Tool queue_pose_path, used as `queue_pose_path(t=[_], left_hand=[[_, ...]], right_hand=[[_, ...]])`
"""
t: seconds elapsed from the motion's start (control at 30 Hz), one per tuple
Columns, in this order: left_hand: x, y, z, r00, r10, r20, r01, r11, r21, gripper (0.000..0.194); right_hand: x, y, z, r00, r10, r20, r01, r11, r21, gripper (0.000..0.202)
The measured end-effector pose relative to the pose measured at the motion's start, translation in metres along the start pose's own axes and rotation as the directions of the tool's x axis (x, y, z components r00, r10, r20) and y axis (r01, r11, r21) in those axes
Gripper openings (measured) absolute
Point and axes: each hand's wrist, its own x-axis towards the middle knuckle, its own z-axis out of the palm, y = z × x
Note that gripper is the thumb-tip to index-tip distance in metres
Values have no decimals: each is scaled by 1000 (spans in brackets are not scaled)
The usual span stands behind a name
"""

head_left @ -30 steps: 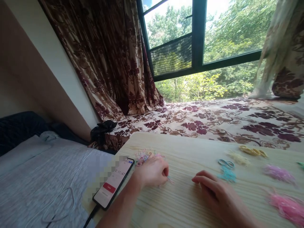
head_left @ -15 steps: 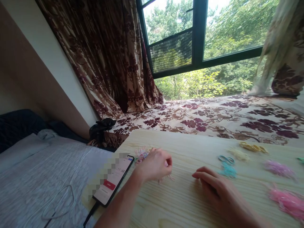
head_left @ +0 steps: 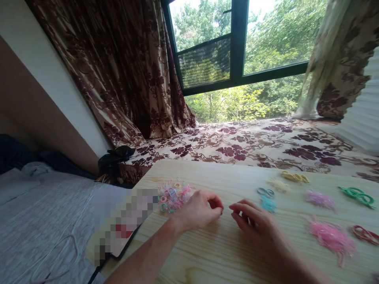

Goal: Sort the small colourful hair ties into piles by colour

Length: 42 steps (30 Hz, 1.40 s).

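My left hand (head_left: 204,209) is over the wooden table, fingertips pinched together; whatever they hold is too small to make out. Beside it on the left lies a mixed pile of small coloured bands and rings (head_left: 171,196). My right hand (head_left: 251,221) faces it across a narrow gap, fingers curled and thumb side hidden. Just beyond the right hand are a teal band pile (head_left: 268,203) and blue-grey rings (head_left: 265,192). Farther right lie a cream pile (head_left: 280,184), yellow rings (head_left: 294,176), a purple pile (head_left: 319,199) and a pink pile (head_left: 333,236).
Green rings (head_left: 357,196) and red rings (head_left: 365,234) lie at the right of the wooden table (head_left: 207,256). A partly blurred phone (head_left: 127,232) with a cable rests at the left edge. Behind are a floral-covered ledge (head_left: 233,146), curtains and a window.
The view has turned slightly right. My left hand has moved right, away from the mixed pile and closer to my right hand, uncovering the pile. The right fingers are more curled.
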Motion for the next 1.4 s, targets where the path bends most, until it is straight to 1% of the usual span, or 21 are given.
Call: queue_pose_path(t=[0.13, 0.33, 0.5, 0.6, 0.73, 0.8, 0.9, 1.0, 1.13, 1.3, 1.4], left_hand=[[-1, 1, 3, 1000, 12, -7, -12, 999, -51, 16], [-1, 1, 7, 998, 58, 15, -57, 997, -48, 17], [-2, 2, 8, 999, 52, -9, -53, 997, -56, 17], [-2, 4, 7, 998, 50, -27, -51, 998, -48, 16], [-1, 5, 0, 989, 82, -123, -78, 996, 40, 14], [0, 3, -4, 979, 113, -167, -94, 988, 119, 14], [1, -1, -11, 971, 141, -191, -90, 963, 253, 15], [0, -5, -19, 971, 153, -184, -78, 931, 358, 17], [0, -8, -26, 971, 146, -191, -45, 890, 454, 19], [0, -10, -31, 983, 116, -143, -31, 870, 492, 19], [0, -11, -33, 990, 97, -105, -33, 869, 493, 20]], right_hand=[[1, -2, -1, 1000, 16, 1, -15, 1000, -8, 21], [1, -5, -2, 999, 30, -25, -30, 1000, -6, 23], [2, -4, -2, 999, 34, -10, -34, 999, -7, 23], [1, -2, -2, 999, 22, -26, -22, 1000, -21, 22], [2, 2, -11, 996, -15, -85, 7, 995, -100, 21], [4, 5, -20, 993, -27, -117, 6, 985, -175, 21], [7, 16, -38, 992, -25, -126, -17, 945, -326, 23], [10, 32, -57, 995, -1, -104, -47, 888, -457, 27], [10, 47, -73, 995, 29, -95, -76, 841, -535, 29], [7, 57, -77, 996, 31, -81, -73, 801, -594, 28], [6, 58, -77, 997, 38, -72, -74, 785, -615, 27]])
